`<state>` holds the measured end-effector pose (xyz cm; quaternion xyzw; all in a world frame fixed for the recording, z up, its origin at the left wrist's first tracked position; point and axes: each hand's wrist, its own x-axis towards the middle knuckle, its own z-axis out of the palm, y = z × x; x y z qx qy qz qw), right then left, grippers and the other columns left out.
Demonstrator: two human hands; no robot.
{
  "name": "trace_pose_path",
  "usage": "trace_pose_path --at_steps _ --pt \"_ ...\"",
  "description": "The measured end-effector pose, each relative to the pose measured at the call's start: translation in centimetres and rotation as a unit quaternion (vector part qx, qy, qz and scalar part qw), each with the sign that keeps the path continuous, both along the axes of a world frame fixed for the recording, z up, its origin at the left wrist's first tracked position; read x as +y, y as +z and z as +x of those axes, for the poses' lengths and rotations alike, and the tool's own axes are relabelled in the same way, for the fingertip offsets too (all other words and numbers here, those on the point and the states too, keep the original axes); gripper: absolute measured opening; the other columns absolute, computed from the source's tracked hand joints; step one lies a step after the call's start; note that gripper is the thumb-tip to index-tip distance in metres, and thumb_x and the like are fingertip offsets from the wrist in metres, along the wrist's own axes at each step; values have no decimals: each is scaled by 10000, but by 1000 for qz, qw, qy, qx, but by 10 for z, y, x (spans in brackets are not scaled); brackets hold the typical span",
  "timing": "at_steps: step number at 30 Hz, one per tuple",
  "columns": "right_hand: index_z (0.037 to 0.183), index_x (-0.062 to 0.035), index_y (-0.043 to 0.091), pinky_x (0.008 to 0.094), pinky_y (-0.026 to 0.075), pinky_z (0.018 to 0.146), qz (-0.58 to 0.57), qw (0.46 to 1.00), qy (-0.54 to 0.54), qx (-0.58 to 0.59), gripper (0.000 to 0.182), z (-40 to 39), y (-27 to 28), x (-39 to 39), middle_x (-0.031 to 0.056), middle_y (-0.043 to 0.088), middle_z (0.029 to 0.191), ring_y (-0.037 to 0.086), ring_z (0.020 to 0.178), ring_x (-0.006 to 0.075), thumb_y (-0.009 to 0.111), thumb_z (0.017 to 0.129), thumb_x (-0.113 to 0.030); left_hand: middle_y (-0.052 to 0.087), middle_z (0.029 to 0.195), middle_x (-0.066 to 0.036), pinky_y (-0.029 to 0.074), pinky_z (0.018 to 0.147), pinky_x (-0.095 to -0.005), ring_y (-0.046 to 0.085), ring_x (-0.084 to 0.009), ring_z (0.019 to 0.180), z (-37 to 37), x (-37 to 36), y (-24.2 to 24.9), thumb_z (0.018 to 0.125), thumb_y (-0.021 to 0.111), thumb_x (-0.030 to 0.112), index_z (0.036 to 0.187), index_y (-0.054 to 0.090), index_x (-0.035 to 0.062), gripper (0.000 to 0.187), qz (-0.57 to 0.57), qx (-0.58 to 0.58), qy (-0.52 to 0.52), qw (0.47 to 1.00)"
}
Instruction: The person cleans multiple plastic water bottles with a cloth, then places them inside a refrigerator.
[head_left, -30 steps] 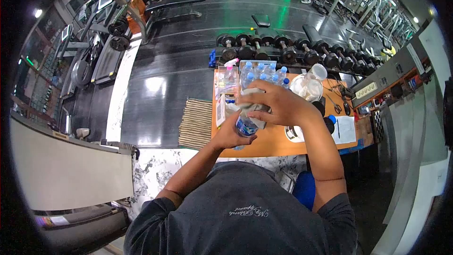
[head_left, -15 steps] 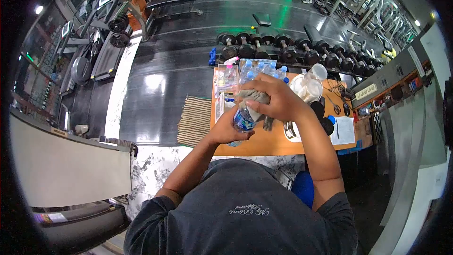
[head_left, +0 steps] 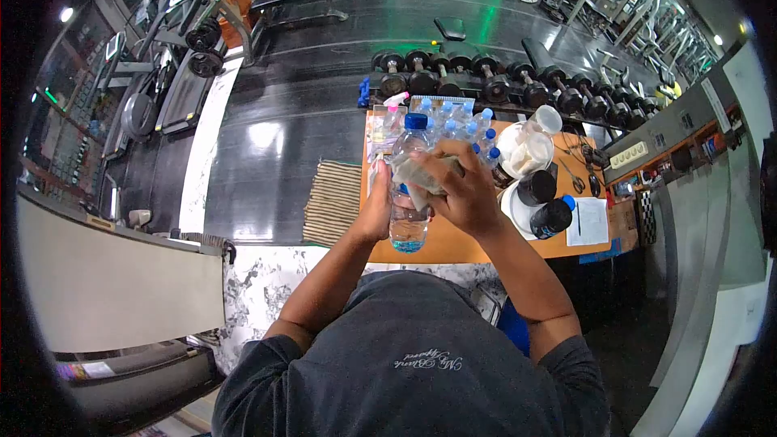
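Note:
A clear plastic bottle (head_left: 409,231) with a blue cap stands nearly upright between my hands, over the near part of the orange-brown table (head_left: 453,244). My left hand (head_left: 377,204) is closed on the bottle's left side. A crumpled grey cloth (head_left: 425,176) lies against the middle of the bottle, and my right hand (head_left: 465,194) presses it there with bent fingers. Just beyond my hands stand several smaller bottles with blue caps (head_left: 465,120) and a spray bottle with a pink and white head (head_left: 395,109).
White tubs (head_left: 530,154), black-lidded containers (head_left: 553,218), scissors (head_left: 576,182) and a paper sheet (head_left: 589,222) with a pen occupy the table's right side. A dumbbell rack (head_left: 494,89) runs behind. A striped mat (head_left: 333,202) lies at left.
The bottle has turned more upright, and its blue cap and lower body now show. My left hand has moved from its base to its side. My right hand and the cloth have come lower.

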<state>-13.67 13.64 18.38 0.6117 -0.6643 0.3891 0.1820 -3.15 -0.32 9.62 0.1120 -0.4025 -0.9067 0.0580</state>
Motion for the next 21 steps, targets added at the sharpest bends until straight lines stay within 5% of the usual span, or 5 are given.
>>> trace_pose_path --at_steps 4,11,12,16,21 --pt "1209 -82 709 429 545 811 -102 982 -152 -48 431 -21 4 -11 133 630 1118 660 970 301 865 818 -173 721 979 -140 610 760 -390 742 -260 841 0 0 -6 1024 144 772 1267 594 56 880 -5 6 -61 998" --pt "1293 -230 704 393 554 753 76 996 47 7 518 15 -10 11 78 598 1077 671 912 253 852 797 -241 724 956 -138 610 760 -400 738 -256 818 -1 7 9 1034 160 760 1264 590 43 867 5 -59 6 998" --pt "1283 -247 707 406 567 714 50 996 37 62 516 13 -15 10 65 595 1078 682 901 249 859 790 -231 723 950 -137 610 755 -399 736 -253 812 -1 9 10 1034 160 760 1262 591 44 866 24 -74 18 997" --pt "1256 -183 705 418 589 669 -27 993 -111 -16 475 -11 -4 10 74 608 1062 704 859 281 852 807 -232 736 989 -159 620 775 -404 746 -259 822 5 2 3 1036 170 758 1288 584 42 865 -35 -42 -43 998" --pt "1251 -174 703 420 582 704 0 999 -46 -10 438 10 0 13 60 603 1040 679 874 260 828 837 -240 723 1094 -140 606 851 -389 731 -246 965 -1 5 0 1058 198 722 1308 593 50 818 9 -46 -19 999"
